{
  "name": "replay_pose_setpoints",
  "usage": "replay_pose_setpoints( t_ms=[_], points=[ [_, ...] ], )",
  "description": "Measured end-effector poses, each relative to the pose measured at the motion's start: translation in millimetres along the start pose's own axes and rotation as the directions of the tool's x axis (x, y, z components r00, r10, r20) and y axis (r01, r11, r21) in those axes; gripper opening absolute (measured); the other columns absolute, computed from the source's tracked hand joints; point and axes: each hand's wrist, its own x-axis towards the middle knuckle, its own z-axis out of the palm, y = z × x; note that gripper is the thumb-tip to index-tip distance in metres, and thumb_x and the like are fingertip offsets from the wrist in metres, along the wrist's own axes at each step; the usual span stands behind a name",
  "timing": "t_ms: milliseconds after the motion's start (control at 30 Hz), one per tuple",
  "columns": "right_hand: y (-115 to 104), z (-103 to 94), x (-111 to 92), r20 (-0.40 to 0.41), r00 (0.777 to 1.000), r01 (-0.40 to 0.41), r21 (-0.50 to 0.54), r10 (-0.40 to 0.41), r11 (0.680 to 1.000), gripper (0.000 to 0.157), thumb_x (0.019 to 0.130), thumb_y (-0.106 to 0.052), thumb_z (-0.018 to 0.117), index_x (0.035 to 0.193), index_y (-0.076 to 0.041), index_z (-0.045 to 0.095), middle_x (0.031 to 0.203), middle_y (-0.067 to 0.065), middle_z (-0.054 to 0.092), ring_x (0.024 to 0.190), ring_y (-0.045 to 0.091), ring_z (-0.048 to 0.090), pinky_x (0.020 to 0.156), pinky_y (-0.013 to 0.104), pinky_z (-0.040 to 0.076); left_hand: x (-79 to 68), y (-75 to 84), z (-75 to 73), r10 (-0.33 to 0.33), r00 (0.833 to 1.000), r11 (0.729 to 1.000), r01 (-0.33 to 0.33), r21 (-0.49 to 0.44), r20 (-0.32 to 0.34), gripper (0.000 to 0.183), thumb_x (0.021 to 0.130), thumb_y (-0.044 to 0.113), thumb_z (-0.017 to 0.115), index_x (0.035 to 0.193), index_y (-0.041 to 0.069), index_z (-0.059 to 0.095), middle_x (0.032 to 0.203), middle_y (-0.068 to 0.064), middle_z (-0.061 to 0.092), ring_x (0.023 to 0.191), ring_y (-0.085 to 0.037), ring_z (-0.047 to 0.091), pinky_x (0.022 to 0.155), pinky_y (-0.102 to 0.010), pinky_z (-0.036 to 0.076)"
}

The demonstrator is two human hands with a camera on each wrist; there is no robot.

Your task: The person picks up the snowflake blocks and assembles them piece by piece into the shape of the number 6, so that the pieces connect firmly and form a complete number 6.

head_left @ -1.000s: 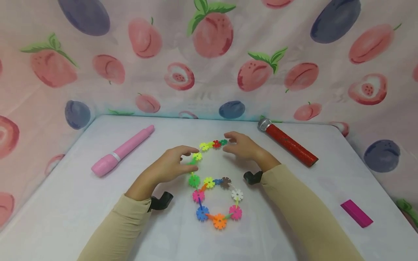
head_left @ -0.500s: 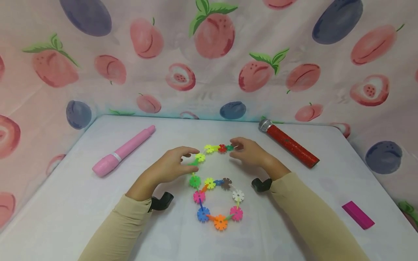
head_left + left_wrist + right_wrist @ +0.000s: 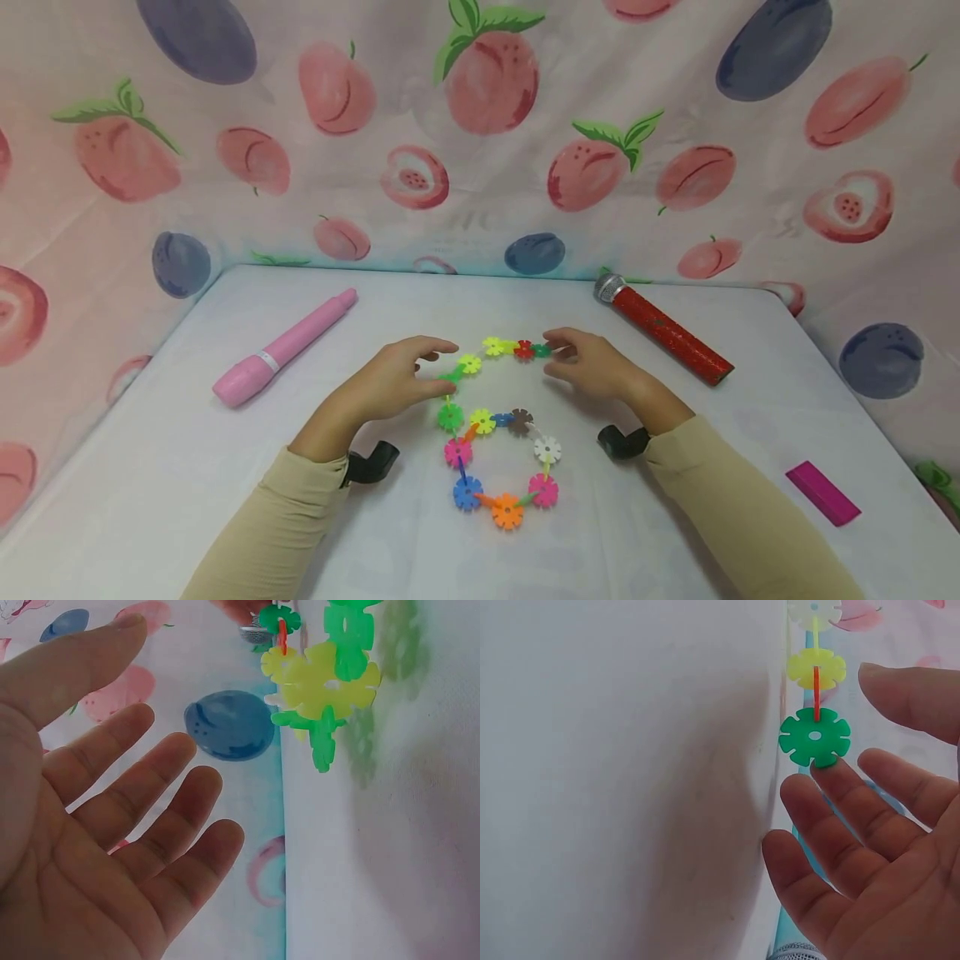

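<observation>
A chain of colourful plastic snowflake discs [image 3: 507,512] lies on the white table, curved like a figure 6. My left hand [image 3: 386,379] hovers beside the chain's upper left bend, fingers loosely extended and holding nothing; in the left wrist view, yellow and green discs [image 3: 330,682] stand apart from its fingertips. At the chain's free upper end is a dark green disc [image 3: 815,737], joined to a red one [image 3: 523,349]. My right hand [image 3: 588,363] has its fingers spread and slightly bent, with one fingertip at the green disc's edge in the right wrist view.
A pink microphone-shaped object [image 3: 285,346] lies at the left of the table [image 3: 150,500]. Toward the back right is a red glittery microphone [image 3: 667,331], and a magenta block [image 3: 823,493] lies at the right. Fruit-patterned cloth [image 3: 480,192] hangs behind.
My right hand has moved right and nearer to me. The chain's upper end has shifted the same way, widening its curve. My left hand has stayed nearly still.
</observation>
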Motion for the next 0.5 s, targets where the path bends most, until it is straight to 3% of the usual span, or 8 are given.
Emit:
replay_pose_setpoints(
  t_ms=[500],
  points=[
    [3.8, -0.4, -7.5, -0.015, 1.000, 0.004, -0.018, -0.004, 1.000, 0.056, 0.097, -0.022, 0.066, 0.145, -0.001, 0.047, 0.135, 0.016, 0.058, 0.122, 0.034, 0.056, 0.100, 0.050, 0.047, 0.3, -0.9, 1.0, -0.010, 1.000, 1.000, 0.010, -0.006, -0.001, 0.054, 0.092, 0.024, 0.074, 0.142, 0.010, 0.056, 0.142, -0.006, 0.054, 0.128, -0.034, 0.051, 0.104, -0.050, 0.042]
  ],
)
